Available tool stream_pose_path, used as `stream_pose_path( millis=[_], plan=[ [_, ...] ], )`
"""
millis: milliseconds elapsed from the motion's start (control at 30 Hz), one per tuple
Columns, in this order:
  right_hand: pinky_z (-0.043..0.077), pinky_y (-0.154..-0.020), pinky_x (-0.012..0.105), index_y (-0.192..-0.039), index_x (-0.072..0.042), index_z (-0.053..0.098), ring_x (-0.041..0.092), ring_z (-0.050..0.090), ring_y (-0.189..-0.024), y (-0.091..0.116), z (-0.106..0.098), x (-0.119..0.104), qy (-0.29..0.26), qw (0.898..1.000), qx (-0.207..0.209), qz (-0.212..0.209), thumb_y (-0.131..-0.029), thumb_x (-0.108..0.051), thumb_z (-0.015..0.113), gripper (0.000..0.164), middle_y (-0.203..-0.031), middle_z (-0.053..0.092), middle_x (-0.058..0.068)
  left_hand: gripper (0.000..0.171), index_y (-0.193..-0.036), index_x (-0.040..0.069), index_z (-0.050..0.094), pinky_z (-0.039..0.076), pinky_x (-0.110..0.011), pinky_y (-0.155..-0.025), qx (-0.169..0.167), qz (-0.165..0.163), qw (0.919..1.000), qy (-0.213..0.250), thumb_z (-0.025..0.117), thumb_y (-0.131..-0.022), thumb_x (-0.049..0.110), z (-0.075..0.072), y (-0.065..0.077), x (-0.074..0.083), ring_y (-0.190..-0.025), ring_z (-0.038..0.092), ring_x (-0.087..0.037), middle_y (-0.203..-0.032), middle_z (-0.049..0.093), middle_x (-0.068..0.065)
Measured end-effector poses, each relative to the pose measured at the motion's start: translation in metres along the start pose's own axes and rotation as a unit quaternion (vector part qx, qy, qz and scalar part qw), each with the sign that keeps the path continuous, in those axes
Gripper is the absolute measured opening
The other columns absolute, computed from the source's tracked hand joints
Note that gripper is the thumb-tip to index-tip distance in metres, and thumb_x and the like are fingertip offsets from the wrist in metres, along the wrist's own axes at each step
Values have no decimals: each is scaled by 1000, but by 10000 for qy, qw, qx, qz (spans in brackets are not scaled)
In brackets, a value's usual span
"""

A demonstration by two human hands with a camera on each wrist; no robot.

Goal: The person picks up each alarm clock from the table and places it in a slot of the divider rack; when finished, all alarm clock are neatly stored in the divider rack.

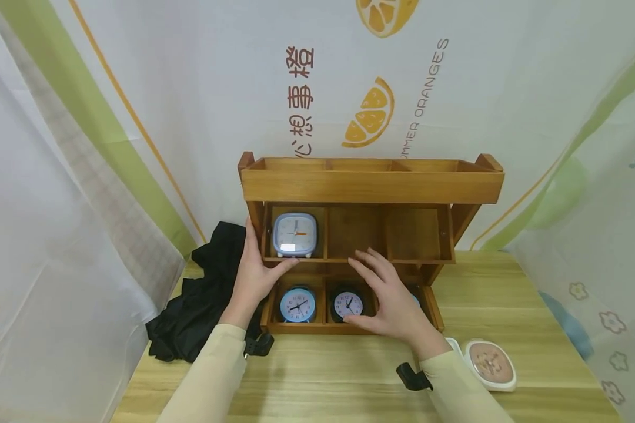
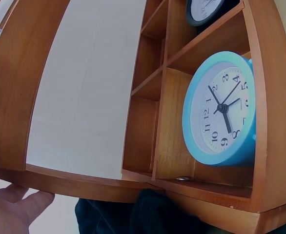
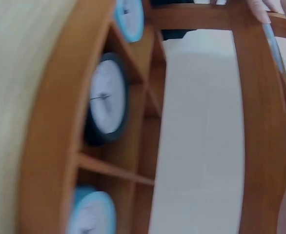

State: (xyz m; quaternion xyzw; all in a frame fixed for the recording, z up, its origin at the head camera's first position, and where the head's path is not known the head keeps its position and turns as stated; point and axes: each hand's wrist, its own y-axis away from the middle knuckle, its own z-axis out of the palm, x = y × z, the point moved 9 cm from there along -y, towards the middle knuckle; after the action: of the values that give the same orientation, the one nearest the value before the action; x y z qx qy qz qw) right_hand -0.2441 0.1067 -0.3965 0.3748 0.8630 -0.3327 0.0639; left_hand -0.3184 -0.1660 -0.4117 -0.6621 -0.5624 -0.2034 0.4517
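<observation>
A three-tier wooden rack (image 1: 373,187) stands on the table. Its middle tier holds a pale blue square alarm clock (image 1: 295,235) in the left compartment. My left hand (image 1: 255,276) grips that tier's left corner, fingers up the side and thumb along the front edge under the clock. Fingers spread, my right hand (image 1: 394,302) has its fingertips at the tier's front edge. Its thumb is low, in front of a black round alarm clock (image 1: 347,305) in the bottom tier. A light blue round clock (image 2: 218,109) sits left of that one; another light blue clock (image 3: 91,214) is partly hidden by my right hand in the head view.
Black cloth (image 1: 206,294) lies bunched left of the rack. To the right, a white rounded object with a brown patterned face (image 1: 491,363) rests on the wooden table (image 1: 338,376), beside another white thing partly behind my right arm. A printed curtain (image 1: 190,88) hangs behind.
</observation>
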Motion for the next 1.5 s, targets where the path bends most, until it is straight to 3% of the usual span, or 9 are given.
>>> stream_pose_path(
  millis=[133, 433, 733, 967, 1133, 1300, 1500],
  plan=[
    [40, -108, 69, -162, -15, 40, 42, 25, -154, 23, 4, 8, 54, 10000, 20, 7, -70, -57, 94, 115, -165, 36, 11, 135, -166, 30, -16, 25, -57, -123, -14, -77, 10000, 20, 87, -82, 52, -1, 1, -1, -160, 13, -30, -175, -2, 2],
    [34, -105, 77, -162, -14, 40, 45, 27, -150, 81, 4, 41, -104, 9957, -172, 909, -66, -46, 98, 116, -164, 36, 13, 134, -167, 29, -14, 25, -56, -123, -12, 14, 10000, 17, 87, -82, 52, 2, -3, 0, -160, 13, -28, -175, -2, 4],
    [31, -100, 83, -162, -14, 41, 54, 28, -147, 156, 13, 75, 429, 9807, -501, 1840, -69, -54, 95, 114, -164, 32, 24, 135, -166, 32, -16, 25, -57, -123, -5, -42, 10000, -68, 87, -82, 54, 0, -2, -2, -160, 13, -30, -175, -2, 2],
    [18, -109, 81, -158, -16, 46, 51, 35, -139, 196, 5, 91, 1063, 9727, -325, 2037, -68, -63, 91, 111, -157, 40, 23, 135, -166, 31, -16, 24, -58, -123, -19, -43, 10000, -42, 88, -81, 53, 0, -1, -1, -160, 12, -30, -175, -2, 2],
    [7, -110, 82, -153, -17, 51, 45, 43, -131, 211, -4, 97, 1309, 9677, -198, 2145, -66, -64, 92, 107, -149, 46, 20, 135, -167, 29, -15, 25, -58, -123, 7, -55, 9999, -90, 88, -81, 53, -1, -1, -2, -160, 13, -30, -175, -2, 1],
    [10, -106, 78, -147, -16, 55, 46, 54, -117, 219, -7, 100, 1338, 9660, -244, 2201, -65, -63, 93, 102, -142, 49, 19, 135, -166, 31, -16, 24, -58, -123, -21, -45, 10000, -65, 88, -82, 51, -1, 0, -3, -160, 12, -31, -175, -2, 1],
    [10, -104, 79, -146, -16, 56, 46, 58, -114, 220, -7, 101, 1306, 9631, -452, 2310, -64, -62, 94, 101, -140, 52, 20, 135, -166, 31, -16, 23, -57, -124, -40, -55, 9999, -74, 87, -82, 54, 1, 0, -2, -160, 12, -31, -175, -2, 0]
  ],
)
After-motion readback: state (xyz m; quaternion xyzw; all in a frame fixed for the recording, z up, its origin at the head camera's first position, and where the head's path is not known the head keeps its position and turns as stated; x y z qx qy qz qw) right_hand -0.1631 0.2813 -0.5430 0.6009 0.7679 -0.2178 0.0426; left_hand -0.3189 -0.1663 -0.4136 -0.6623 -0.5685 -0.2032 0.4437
